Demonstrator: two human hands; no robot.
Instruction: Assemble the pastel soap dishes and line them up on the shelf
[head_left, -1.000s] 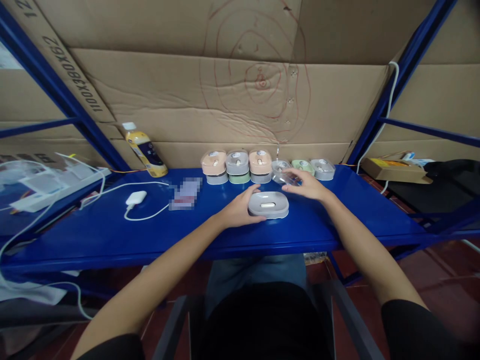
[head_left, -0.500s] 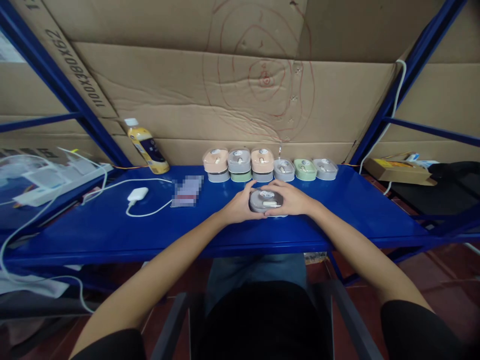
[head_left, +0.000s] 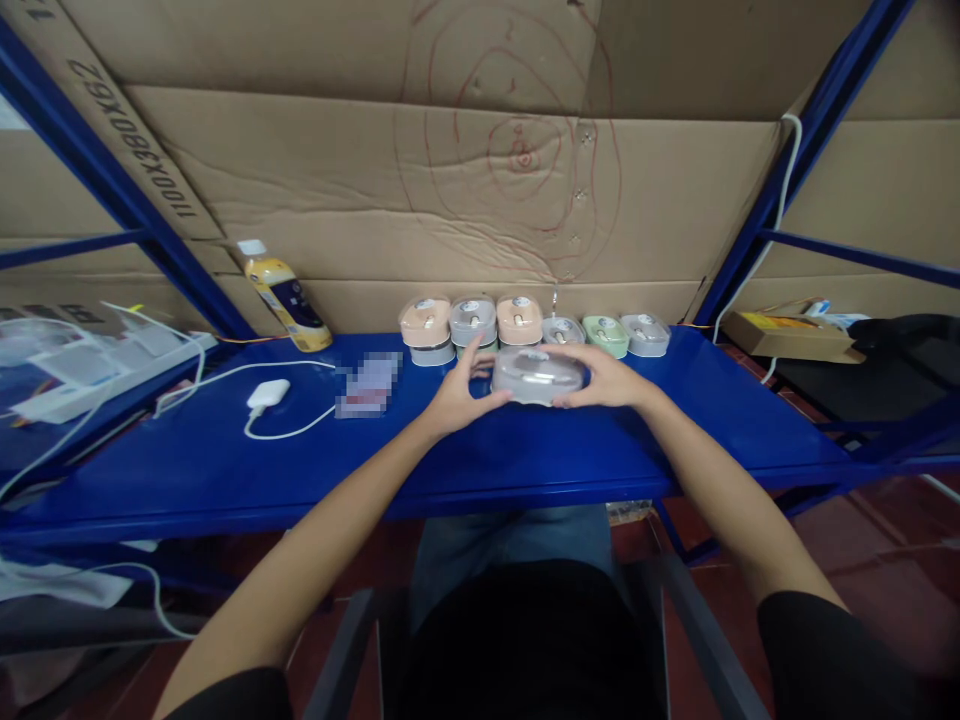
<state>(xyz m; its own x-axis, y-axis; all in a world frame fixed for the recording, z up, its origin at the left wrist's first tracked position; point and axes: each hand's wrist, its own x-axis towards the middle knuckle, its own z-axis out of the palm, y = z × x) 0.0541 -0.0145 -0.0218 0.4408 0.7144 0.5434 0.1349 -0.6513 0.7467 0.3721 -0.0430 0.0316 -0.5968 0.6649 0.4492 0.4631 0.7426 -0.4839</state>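
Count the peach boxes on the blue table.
2. The left peach box sits on a grey box; the right peach box is just beyond the held box in the right hand. Another may be hidden behind that.

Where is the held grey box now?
In the head view, the grey box is just right of centre, between the left hand and right hand, in front of the row of boxes.

The gray box (head_left: 538,380) is blurred, and part of the right hand (head_left: 604,378) is hidden behind it. A flat thing (head_left: 367,386) on the desk (head_left: 225,470) is covered by blurry squares. The left sleeve (head_left: 236,695) is cut off below. The bottle label (head_left: 295,302) cannot be read.
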